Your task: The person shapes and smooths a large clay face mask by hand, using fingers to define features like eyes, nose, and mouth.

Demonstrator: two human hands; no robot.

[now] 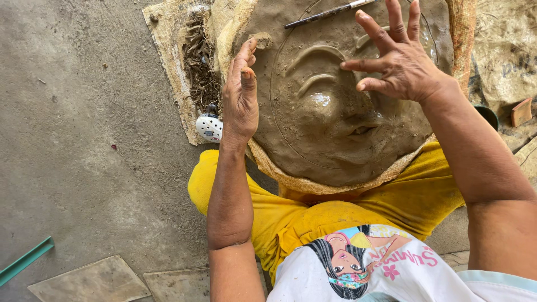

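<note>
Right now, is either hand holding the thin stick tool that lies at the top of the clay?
No: the stick tool lies alone on the wet clay face, while the left hand and right hand are both empty with spread fingers.

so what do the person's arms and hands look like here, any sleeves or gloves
Both arms are bare from the hands to above the elbow: no gloves, rings, watch or bracelets show. The left hand and right hand carry smears of wet brown clay, mostly on the fingers. A pale blue-edged white sleeve shows at the right upper arm.
</note>
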